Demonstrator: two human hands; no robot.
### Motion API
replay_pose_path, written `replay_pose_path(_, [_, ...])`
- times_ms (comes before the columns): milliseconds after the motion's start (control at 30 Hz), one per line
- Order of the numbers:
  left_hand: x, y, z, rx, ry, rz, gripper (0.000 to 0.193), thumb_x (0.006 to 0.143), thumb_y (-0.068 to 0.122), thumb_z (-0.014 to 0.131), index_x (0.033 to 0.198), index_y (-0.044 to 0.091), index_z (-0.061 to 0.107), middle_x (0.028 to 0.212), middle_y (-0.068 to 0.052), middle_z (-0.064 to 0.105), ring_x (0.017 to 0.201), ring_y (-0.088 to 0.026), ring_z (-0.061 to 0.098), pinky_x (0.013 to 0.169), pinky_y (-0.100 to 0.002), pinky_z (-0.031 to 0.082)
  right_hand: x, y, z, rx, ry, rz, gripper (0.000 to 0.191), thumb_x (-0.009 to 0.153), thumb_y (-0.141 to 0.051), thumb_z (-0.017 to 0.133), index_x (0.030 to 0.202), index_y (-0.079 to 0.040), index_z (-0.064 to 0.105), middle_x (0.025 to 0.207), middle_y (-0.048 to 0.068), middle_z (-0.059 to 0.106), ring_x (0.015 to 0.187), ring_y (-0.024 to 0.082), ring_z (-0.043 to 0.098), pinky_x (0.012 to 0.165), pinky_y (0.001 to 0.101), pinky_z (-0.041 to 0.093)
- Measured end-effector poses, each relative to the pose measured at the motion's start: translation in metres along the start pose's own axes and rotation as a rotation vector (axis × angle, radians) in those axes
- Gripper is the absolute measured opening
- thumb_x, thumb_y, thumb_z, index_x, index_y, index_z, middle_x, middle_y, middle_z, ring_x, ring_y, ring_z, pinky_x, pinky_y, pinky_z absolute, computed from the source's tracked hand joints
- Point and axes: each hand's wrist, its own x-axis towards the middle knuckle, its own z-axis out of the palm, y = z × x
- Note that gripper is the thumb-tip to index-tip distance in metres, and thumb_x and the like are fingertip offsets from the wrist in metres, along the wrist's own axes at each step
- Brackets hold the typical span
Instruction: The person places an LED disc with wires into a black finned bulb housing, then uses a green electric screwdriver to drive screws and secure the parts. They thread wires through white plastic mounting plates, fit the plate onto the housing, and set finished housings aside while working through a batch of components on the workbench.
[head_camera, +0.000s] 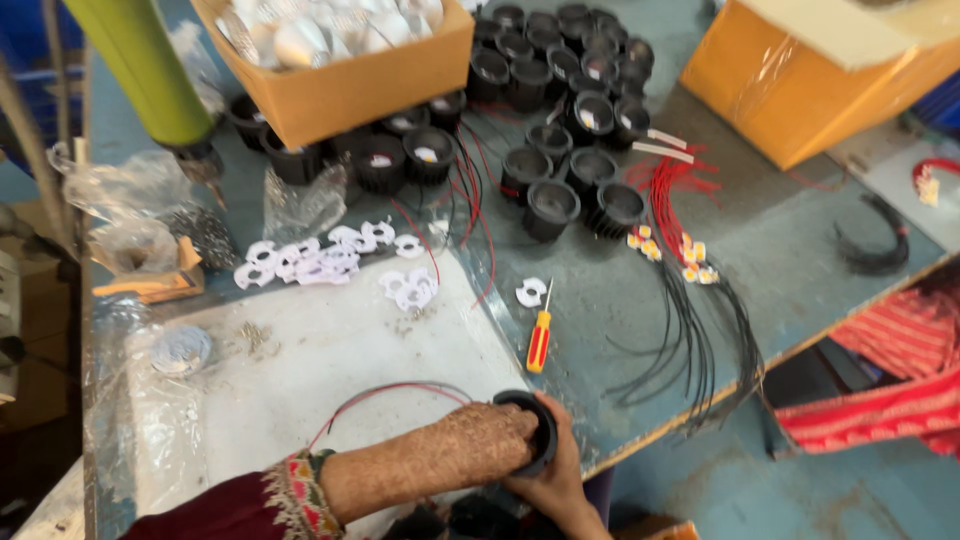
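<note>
At far left a green powered screwdriver (140, 70) hangs tip down, its top cut off by the frame edge, above crumpled clear plastic bags (135, 215). White plastic rings (310, 262) lie scattered on the worktable (600, 290). At the bottom, the left hand (480, 440) comes in on a patterned sleeve, palm down, fingers curled over the top of a black round lamp housing (535, 430) near the table's front edge. The right hand (555, 480) cups the housing from below, gripping it; its fingertips are hidden. Red and black wires (385, 392) arc away from the housing. Just beyond lies a small red-and-yellow screwdriver (539, 340). More black housings (560, 130) crowd the back; a cardboard box (350, 80) is cut off above.
</note>
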Motion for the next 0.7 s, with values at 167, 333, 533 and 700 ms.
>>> replay_pose_path(167, [-0.017, 0.01, -0.016, -0.045, 0.038, 0.034, 0.021, 0.083, 0.014, 0.065, 0.098, 0.004, 0.076, 0.117, -0.014, 0.067, 0.113, -0.033, 0.064, 0.095, -0.048, 0.048, -0.005, -0.006, 0.0, -0.022, -0.031, -0.015, 0.114, 0.055, -0.016, 0.1, 0.148, -0.003, 0.036, 0.129, 0.014, 0.065, 0.119, 0.026, 0.067, 0.105, 0.0385, 0.05])
replay_pose_path(333, [-0.036, 0.023, -0.054, -0.085, -0.206, -0.126, 0.017, 0.089, 0.018, 0.065, 0.099, 0.008, 0.074, 0.104, -0.008, 0.068, 0.114, -0.025, 0.063, 0.127, -0.058, 0.013, -0.003, -0.014, 0.0, 0.021, -0.048, -0.043, 0.115, 0.055, -0.014, 0.1, 0.149, -0.002, 0.034, 0.131, 0.015, 0.066, 0.121, 0.027, 0.068, 0.107, 0.0387, 0.05])
replay_pose_path(533, [-0.044, 0.033, -0.056, -0.071, 0.006, -0.146, 0.035, 0.077, 0.028, 0.083, 0.105, 0.01, 0.07, 0.107, -0.006, 0.061, 0.114, -0.025, 0.059, 0.119, -0.065, 0.016, 0.0, -0.024, 0.004, -0.002, -0.039, -0.012, 0.112, 0.058, -0.017, 0.101, 0.147, -0.001, 0.036, 0.13, 0.013, 0.068, 0.118, 0.025, 0.071, 0.102, 0.0367, 0.055])
replay_pose_path(700, [-0.042, 0.023, -0.04, -0.106, 0.04, -0.124, 0.043, 0.075, 0.028, 0.085, 0.111, 0.011, 0.069, 0.123, -0.005, 0.059, 0.123, -0.026, 0.055, 0.117, -0.064, 0.018, 0.002, -0.024, 0.001, -0.013, -0.043, -0.043, 0.11, 0.06, -0.018, 0.1, 0.148, -0.001, 0.037, 0.129, 0.013, 0.069, 0.117, 0.025, 0.072, 0.101, 0.0364, 0.055])
